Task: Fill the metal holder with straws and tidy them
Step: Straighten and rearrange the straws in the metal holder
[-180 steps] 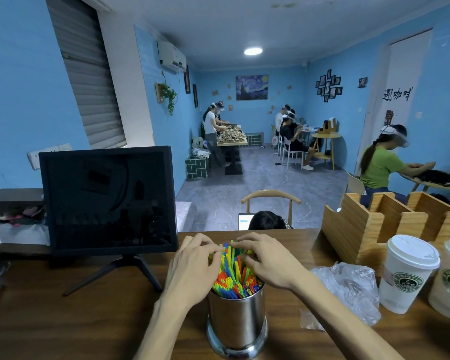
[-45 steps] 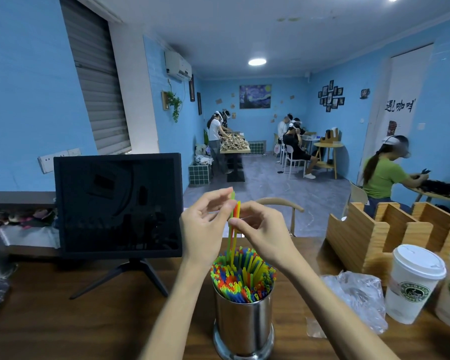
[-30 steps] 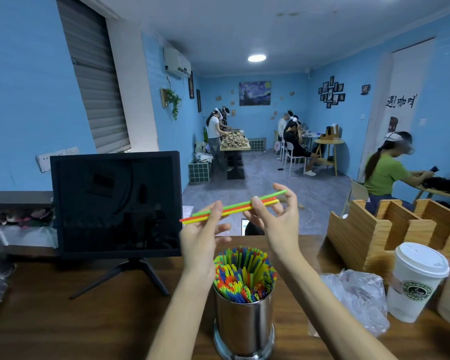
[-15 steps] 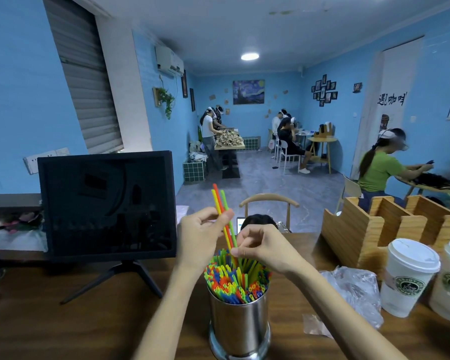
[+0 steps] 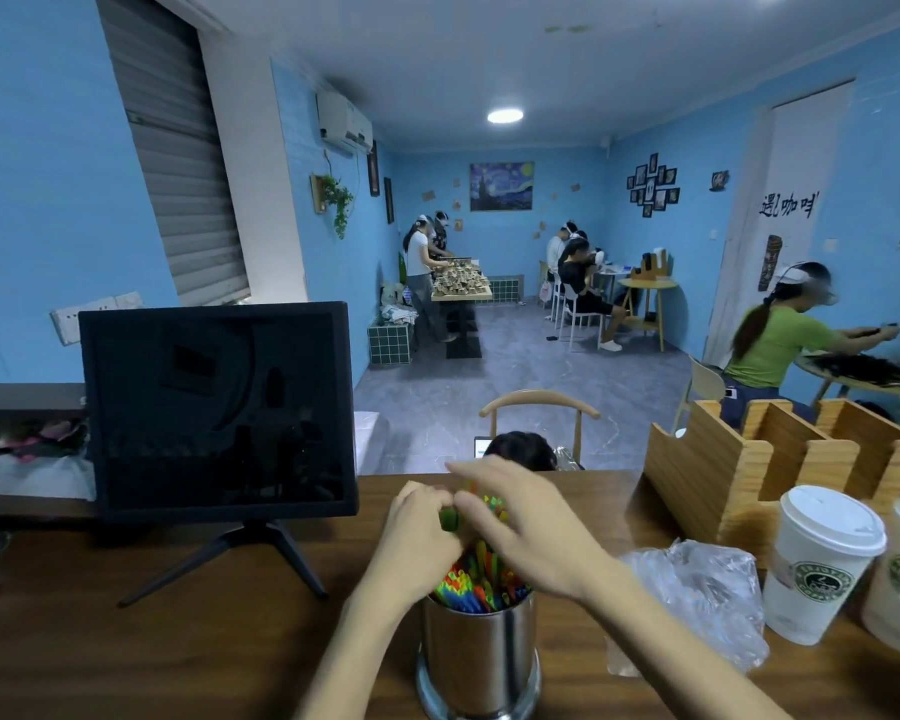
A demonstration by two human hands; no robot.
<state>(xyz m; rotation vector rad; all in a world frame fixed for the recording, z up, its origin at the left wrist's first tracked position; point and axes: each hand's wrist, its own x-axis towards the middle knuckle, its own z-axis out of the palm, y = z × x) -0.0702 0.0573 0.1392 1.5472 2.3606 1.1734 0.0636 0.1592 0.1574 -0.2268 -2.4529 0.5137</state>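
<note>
Both hands, left (image 5: 421, 532) and right (image 5: 528, 522), over straws (image 5: 476, 579) in metal holder (image 5: 479, 657), fingers blurred, grip impossible to tell.

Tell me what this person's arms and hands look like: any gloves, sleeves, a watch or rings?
Both are bare. The left hand and right hand wear no gloves, and no rings show, though motion blurs the fingers. Neither wrist carries a watch or band. The forearms are uncovered down to the bottom edge of the picture, so no sleeve is in view.
</note>
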